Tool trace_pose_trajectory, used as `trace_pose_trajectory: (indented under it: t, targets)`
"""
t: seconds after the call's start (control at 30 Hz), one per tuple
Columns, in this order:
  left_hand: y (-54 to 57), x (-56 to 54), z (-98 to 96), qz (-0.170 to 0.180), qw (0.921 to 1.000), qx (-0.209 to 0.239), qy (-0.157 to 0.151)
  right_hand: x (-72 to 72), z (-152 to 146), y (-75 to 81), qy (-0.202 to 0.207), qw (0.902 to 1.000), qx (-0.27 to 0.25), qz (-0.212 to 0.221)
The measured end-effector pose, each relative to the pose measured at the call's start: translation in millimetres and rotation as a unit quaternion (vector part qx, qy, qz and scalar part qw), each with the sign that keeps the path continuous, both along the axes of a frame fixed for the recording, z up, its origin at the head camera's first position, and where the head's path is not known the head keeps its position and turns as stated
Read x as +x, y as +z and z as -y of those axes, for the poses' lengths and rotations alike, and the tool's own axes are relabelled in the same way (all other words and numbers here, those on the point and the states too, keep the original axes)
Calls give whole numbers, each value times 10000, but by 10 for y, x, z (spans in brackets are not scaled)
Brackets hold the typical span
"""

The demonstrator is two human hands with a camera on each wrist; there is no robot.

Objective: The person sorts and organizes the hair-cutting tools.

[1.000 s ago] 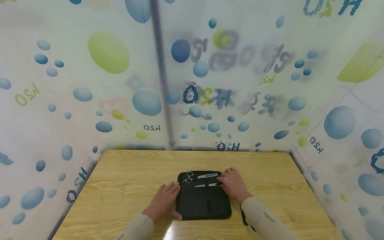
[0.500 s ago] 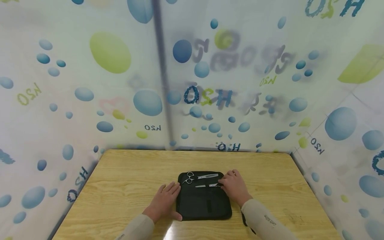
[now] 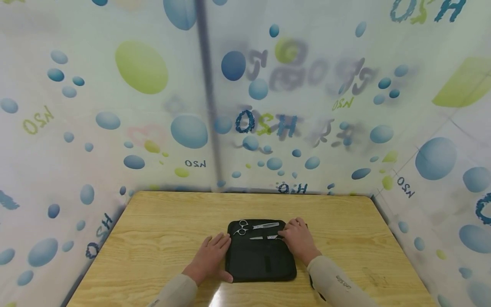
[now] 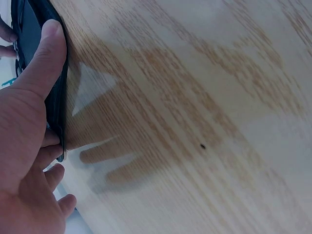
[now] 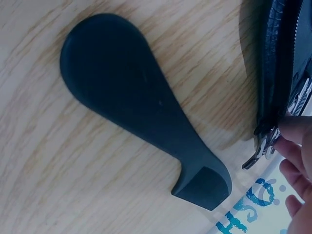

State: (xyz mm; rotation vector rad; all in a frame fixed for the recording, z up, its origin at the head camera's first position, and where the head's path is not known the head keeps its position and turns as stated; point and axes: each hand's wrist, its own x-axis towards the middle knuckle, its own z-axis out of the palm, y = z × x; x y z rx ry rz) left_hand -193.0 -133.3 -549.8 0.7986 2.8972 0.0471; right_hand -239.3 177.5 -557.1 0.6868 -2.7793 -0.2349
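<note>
A black zippered case [image 3: 255, 260] lies on the table with its pocketed side up. My left hand [image 3: 209, 256] rests along the case's left edge, fingers extended; its thumb [image 4: 51, 31] lies on the rim in the left wrist view. Thinning scissors [image 3: 265, 225] lie across the top of the case, finger rings to the left. Just below them, a second pair of scissors [image 3: 257, 238] points its blades left. At the case's right edge, my right hand [image 3: 299, 238] pinches the handle of this second pair [image 5: 263, 146], which juts past the zipper. The fingers hide part of that handle.
A black paddle-shaped piece with a hooked end [image 5: 122, 73] lies on the table right of the case, mostly under the right sleeve in the head view. The wooden table [image 3: 172, 221] meets a patterned curtain [image 3: 161, 128] behind and at both sides.
The right hand shifts very slightly at the case's right edge, still at the scissors' handle. The left hand, the case and the thinning scissors stay in place.
</note>
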Motion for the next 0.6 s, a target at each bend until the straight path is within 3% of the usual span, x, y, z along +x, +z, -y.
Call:
trace_pose_trajectory:
  t: [0.6]
  targets:
    - [20,20,3,-30,10000,65,-7,23,75,9,140,9988,-459,-66]
